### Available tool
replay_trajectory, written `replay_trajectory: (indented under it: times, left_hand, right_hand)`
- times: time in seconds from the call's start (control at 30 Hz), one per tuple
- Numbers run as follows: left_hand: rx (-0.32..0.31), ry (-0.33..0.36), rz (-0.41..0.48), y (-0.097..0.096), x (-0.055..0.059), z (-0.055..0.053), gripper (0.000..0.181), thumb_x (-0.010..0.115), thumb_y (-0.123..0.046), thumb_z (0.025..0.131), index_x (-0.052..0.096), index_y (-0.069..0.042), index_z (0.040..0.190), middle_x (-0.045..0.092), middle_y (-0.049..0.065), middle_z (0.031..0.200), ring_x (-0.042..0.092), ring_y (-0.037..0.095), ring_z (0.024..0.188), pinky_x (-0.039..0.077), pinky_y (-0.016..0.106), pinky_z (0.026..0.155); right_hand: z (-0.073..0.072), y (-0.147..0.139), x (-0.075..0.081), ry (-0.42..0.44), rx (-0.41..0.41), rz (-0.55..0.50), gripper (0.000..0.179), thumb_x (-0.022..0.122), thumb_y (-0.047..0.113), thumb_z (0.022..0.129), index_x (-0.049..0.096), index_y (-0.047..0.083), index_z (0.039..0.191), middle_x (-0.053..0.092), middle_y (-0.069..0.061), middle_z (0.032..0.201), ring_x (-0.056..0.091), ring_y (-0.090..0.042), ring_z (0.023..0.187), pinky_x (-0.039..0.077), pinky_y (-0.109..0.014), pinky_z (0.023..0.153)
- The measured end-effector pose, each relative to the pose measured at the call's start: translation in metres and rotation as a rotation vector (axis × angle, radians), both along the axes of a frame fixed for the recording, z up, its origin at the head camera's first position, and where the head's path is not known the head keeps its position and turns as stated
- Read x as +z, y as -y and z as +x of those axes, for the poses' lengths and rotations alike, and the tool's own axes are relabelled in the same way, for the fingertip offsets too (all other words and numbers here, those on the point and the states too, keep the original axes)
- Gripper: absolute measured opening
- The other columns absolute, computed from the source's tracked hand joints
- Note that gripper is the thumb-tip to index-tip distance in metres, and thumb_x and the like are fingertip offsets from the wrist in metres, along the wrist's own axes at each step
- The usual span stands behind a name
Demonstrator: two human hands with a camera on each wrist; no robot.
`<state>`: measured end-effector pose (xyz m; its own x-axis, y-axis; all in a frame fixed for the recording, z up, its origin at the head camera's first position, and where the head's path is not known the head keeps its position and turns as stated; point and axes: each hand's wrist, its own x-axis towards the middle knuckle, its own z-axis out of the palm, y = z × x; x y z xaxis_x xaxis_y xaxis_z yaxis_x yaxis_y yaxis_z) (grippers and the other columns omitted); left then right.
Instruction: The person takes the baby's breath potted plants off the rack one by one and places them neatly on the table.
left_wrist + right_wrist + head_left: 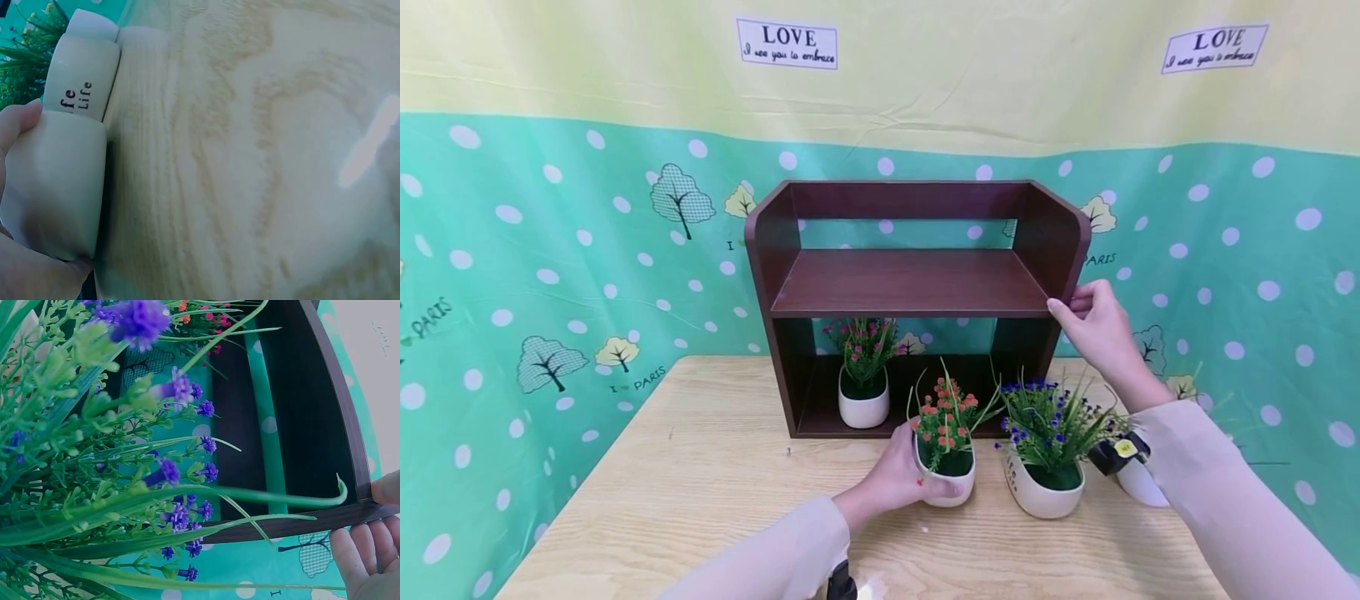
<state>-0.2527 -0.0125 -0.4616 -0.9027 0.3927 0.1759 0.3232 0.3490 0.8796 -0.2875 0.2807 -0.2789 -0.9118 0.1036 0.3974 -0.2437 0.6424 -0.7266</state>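
Note:
My left hand [898,475] grips the white pot of the orange-flowered plant [946,429], thumb and fingers around its sides, in front of the shelf. The left wrist view shows that white pot [59,181] close up between thumb and fingers. With my right hand [1097,325] I hold the right side panel of the dark brown shelf [917,283], thumb on its front edge. In the right wrist view the fingers [353,553] lie behind that panel. On the shelf's lower level stands a pink-flowered plant [863,408] in a white pot.
A purple-flowered plant [1047,492] in a white pot stands right of the held one. Another white pot [1142,483] is partly hidden behind my right forearm. All stand on the wooden table [715,450], before a green dotted curtain [587,275].

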Motion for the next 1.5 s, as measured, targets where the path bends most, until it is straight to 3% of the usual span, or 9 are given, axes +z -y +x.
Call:
replay_trajectory:
  times: [0.53,0.93,1.27,1.5]
  left_hand:
    - [-0.021,-0.021,-0.011,0.003,0.001,0.008,0.128,0.097,-0.034,0.062,0.017,-0.001,0.156,0.027,0.023,0.152,0.034,0.035,0.137,0.031,0.053,0.111]
    - [-0.06,0.029,-0.132,0.024,0.012,-0.002,0.124,0.094,-0.038,0.067,0.017,-0.004,0.158,0.032,0.019,0.15,0.038,0.036,0.137,0.032,0.053,0.111]
    - [-0.097,0.017,-0.115,0.047,0.023,-0.009,0.111,0.091,-0.033,0.072,0.024,-0.008,0.157,0.033,0.017,0.155,0.036,0.038,0.139,0.033,0.054,0.11]
    - [-0.083,0.034,-0.04,0.067,0.031,-0.011,0.106,0.09,-0.029,0.075,0.025,-0.012,0.157,0.033,0.019,0.155,0.036,0.04,0.14,0.035,0.055,0.11]
  right_hand:
    - [0.0,0.0,-0.001,-0.006,-0.005,-0.004,0.059,0.056,0.044,0.1,0.038,-0.005,0.127,0.049,-0.02,0.116,0.053,-0.031,0.102,0.045,-0.023,0.071]
    - [0.002,0.001,0.0,-0.004,0.003,-0.006,0.06,0.056,0.044,0.1,0.037,-0.005,0.128,0.049,-0.02,0.117,0.053,-0.032,0.103,0.045,-0.023,0.071]
    - [0.003,0.001,-0.001,0.0,0.001,-0.014,0.061,0.054,0.046,0.1,0.037,-0.005,0.129,0.049,-0.02,0.118,0.053,-0.032,0.104,0.046,-0.028,0.074]
    - [0.002,0.001,-0.001,-0.013,0.008,-0.014,0.059,0.054,0.044,0.101,0.037,-0.006,0.128,0.049,-0.021,0.117,0.052,-0.031,0.103,0.046,-0.026,0.072]
